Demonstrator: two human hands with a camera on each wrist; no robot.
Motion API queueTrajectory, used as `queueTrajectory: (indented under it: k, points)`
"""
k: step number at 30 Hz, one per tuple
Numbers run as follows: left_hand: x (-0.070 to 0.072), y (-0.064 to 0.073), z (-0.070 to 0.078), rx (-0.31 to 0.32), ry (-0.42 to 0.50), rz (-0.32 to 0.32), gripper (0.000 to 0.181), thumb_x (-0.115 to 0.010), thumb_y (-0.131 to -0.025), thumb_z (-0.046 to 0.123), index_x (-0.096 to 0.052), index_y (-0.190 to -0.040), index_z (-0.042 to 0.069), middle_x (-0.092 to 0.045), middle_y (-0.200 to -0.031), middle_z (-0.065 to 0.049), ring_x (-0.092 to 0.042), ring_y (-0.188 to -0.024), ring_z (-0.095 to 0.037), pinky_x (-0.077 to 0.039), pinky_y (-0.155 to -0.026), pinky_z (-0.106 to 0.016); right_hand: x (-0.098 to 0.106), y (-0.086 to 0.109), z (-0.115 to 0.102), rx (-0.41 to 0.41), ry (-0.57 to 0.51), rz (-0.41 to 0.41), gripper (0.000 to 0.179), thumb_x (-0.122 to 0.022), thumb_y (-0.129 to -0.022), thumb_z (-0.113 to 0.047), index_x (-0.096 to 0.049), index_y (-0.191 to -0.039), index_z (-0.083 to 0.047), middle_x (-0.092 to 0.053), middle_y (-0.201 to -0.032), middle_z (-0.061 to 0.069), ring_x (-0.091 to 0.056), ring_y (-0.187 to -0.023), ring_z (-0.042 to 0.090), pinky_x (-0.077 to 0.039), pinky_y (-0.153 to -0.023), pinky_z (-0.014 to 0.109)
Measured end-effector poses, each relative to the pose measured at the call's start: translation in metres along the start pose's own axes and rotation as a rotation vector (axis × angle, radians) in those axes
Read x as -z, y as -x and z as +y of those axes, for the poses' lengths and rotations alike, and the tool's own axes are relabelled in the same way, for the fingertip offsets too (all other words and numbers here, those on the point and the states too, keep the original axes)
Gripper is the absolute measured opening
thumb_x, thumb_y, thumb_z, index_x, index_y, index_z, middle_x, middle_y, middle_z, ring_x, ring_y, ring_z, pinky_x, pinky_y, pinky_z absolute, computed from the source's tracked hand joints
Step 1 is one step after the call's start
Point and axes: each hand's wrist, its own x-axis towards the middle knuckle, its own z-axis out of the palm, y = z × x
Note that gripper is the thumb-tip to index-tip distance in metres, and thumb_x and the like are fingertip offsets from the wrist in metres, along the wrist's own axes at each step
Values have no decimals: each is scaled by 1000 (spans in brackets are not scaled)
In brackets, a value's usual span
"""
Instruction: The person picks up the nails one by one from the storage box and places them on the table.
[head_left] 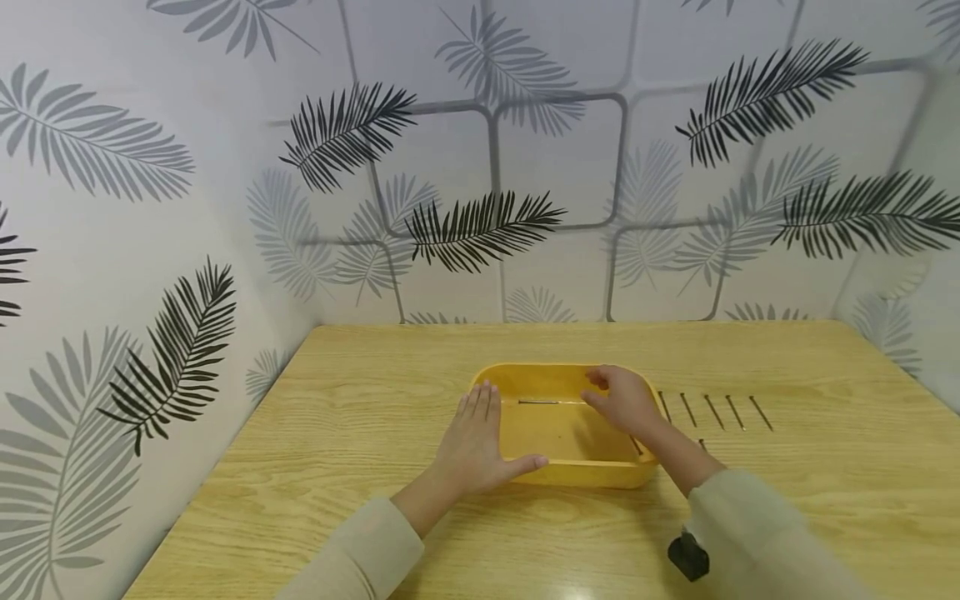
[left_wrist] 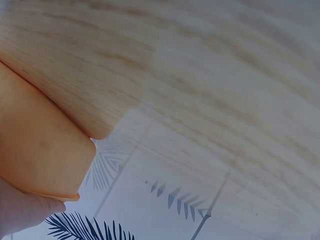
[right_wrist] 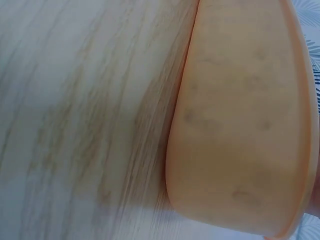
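A yellow plastic tray (head_left: 585,473) stands on the wooden table. My left hand (head_left: 474,442) rests along its left rim with straight fingers, the thumb laid over the near rim. Over the right part of the tray, my right hand (head_left: 624,402) is loosely bent, thumb and fingers apart, with nothing visible between them. A long nail (head_left: 538,402) lies inside near the far wall; another nail (head_left: 637,446) is at the right side, partly hidden by the right wrist. In the wrist views the tray's outer wall (left_wrist: 45,135) fills much of the picture, with part of the left hand (left_wrist: 25,212) below it.
Right of the tray several dark nails (head_left: 714,412) lie in a slanted row on the table (head_left: 345,417). One more nail (head_left: 702,445) lies nearer, beside the right forearm. A small black object (head_left: 687,557) is at the right sleeve. A leaf-patterned wall (head_left: 555,275) rises behind.
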Motion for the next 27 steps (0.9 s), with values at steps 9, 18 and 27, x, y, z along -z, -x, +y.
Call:
queueTrajectory:
  k: [9,18,27]
  points:
    - [-1,0,-1,-2,0,1,108,-43,-80,74,-17,-145,-8,-15,-153,-24,-14,-143,-35,-15,-117,-44,-7,-10,-3,22,-30,-86,36,-58,-89,-7,-55,-117,15,-57,-119,30,-55,-110,44,-47,-91,49]
    - [-1,0,-2,4,-6,0,108,-42,-80,75,-16,-145,-8,-14,-153,-23,-13,-143,-34,-14,-117,-43,-14,-20,-8,118,51,-166,32,-60,-87,-6,-59,-111,14,-61,-113,29,-58,-103,42,-50,-88,49]
    - [0,-1,0,-3,-9,13,108,-44,-79,74,-18,-144,-8,-17,-152,-24,-16,-142,-35,-16,-117,-44,-25,-36,-10,155,169,-265,30,-64,-85,-9,-63,-108,11,-65,-109,25,-60,-103,39,-50,-87,47]
